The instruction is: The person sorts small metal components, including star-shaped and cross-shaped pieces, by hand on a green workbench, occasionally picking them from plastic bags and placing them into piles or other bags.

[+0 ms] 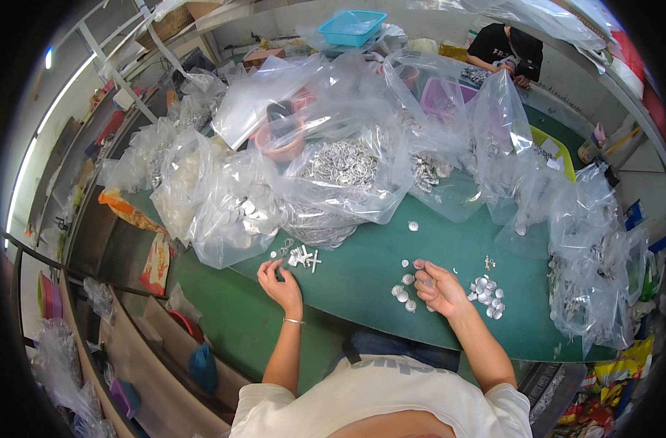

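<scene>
My left hand (280,288) is at the table's near left edge, fingers curved and apart, with nothing visible between them. Just beyond its fingertips lie a small round silver piece (273,255), some thin rings (288,244) and several silver cross-shaped pieces (304,257). My right hand (439,290) hovers over the table with its fingers drawn together; what they hold, if anything, is too small to name. Left of it rests a loose group of round silver discs (401,293). To its right is a denser pile of similar discs (487,296).
Clear plastic bags (333,175) full of metal parts crowd the back of the green table (362,292). More bags (588,255) stand along the right side. A blue basket (352,28) sits behind them. Another person (505,55) works at the far right.
</scene>
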`<state>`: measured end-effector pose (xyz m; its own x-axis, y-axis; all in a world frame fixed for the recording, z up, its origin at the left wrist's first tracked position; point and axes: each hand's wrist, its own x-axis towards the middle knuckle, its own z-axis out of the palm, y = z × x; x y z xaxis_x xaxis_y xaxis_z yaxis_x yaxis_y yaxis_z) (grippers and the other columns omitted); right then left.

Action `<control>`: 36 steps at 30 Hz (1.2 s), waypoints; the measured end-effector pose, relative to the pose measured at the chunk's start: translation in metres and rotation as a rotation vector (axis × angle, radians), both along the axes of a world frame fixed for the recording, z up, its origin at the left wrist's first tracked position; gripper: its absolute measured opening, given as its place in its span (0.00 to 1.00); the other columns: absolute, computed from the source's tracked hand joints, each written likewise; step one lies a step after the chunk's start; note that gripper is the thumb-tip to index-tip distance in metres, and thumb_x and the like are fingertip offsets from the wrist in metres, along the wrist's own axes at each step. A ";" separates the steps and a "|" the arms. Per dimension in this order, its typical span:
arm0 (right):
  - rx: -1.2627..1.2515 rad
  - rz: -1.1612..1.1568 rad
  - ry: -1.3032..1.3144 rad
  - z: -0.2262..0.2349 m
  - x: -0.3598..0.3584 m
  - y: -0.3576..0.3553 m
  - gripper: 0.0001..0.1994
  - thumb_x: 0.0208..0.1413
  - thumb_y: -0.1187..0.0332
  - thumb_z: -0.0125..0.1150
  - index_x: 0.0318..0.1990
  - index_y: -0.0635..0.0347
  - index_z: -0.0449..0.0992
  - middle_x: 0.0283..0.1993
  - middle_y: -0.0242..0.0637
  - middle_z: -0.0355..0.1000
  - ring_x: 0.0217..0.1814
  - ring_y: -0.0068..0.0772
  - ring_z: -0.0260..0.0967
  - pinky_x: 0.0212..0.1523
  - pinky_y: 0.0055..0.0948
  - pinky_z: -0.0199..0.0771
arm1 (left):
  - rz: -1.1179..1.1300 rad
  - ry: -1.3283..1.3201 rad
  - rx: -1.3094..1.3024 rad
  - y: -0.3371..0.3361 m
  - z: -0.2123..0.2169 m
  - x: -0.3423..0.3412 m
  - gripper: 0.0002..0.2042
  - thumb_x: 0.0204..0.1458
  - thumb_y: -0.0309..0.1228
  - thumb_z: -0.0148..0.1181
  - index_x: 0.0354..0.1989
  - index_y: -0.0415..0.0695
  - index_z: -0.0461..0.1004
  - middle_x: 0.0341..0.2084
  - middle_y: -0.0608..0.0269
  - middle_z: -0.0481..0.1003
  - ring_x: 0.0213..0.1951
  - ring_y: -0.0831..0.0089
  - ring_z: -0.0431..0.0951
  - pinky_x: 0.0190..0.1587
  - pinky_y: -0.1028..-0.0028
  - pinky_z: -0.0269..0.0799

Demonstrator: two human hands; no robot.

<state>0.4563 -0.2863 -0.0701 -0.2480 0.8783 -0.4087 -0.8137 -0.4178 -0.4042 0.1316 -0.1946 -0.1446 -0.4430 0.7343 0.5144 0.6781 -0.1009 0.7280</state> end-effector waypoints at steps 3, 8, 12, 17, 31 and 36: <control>-0.054 -0.123 -0.072 0.022 0.002 0.008 0.11 0.59 0.71 0.46 0.48 0.62 0.66 0.37 0.38 0.68 0.28 0.29 0.63 0.29 0.26 0.67 | 0.008 0.008 -0.014 -0.001 0.001 -0.002 0.08 0.42 0.20 0.54 0.33 0.41 0.74 0.39 0.57 0.68 0.44 0.59 0.67 0.47 0.65 0.61; 0.389 -0.110 0.206 0.043 0.027 0.028 0.17 0.57 0.78 0.45 0.54 0.65 0.59 0.54 0.53 0.62 0.48 0.44 0.68 0.48 0.33 0.74 | 0.007 0.088 0.010 -0.001 -0.001 0.000 0.08 0.42 0.19 0.53 0.32 0.41 0.74 0.38 0.58 0.69 0.43 0.59 0.67 0.46 0.65 0.61; 0.474 -0.123 -0.001 0.062 0.019 0.026 0.15 0.62 0.72 0.43 0.55 0.64 0.57 0.56 0.58 0.58 0.62 0.51 0.59 0.59 0.37 0.67 | 0.014 0.075 -0.001 -0.001 -0.001 0.000 0.08 0.43 0.19 0.52 0.32 0.41 0.74 0.37 0.61 0.69 0.40 0.63 0.67 0.40 0.67 0.62; 0.537 -0.074 0.045 0.063 0.015 0.024 0.16 0.63 0.68 0.42 0.55 0.64 0.56 0.58 0.60 0.57 0.62 0.52 0.59 0.59 0.37 0.67 | 0.011 0.124 0.035 0.002 -0.006 -0.004 0.08 0.44 0.19 0.53 0.31 0.43 0.75 0.36 0.64 0.70 0.37 0.68 0.67 0.34 0.72 0.63; 0.243 -0.301 -0.257 0.102 0.018 0.058 0.14 0.61 0.77 0.35 0.54 0.69 0.54 0.57 0.59 0.56 0.58 0.57 0.61 0.58 0.44 0.67 | -0.002 0.124 0.013 0.001 -0.002 0.000 0.07 0.42 0.19 0.53 0.30 0.42 0.74 0.35 0.61 0.70 0.40 0.62 0.68 0.43 0.66 0.61; 0.394 -0.578 -0.509 0.128 0.052 0.168 0.18 0.56 0.82 0.37 0.54 0.70 0.54 0.49 0.50 0.60 0.48 0.45 0.67 0.48 0.37 0.71 | 0.015 0.120 -0.001 -0.002 0.004 -0.001 0.07 0.41 0.18 0.53 0.29 0.41 0.73 0.36 0.59 0.69 0.42 0.60 0.67 0.46 0.64 0.61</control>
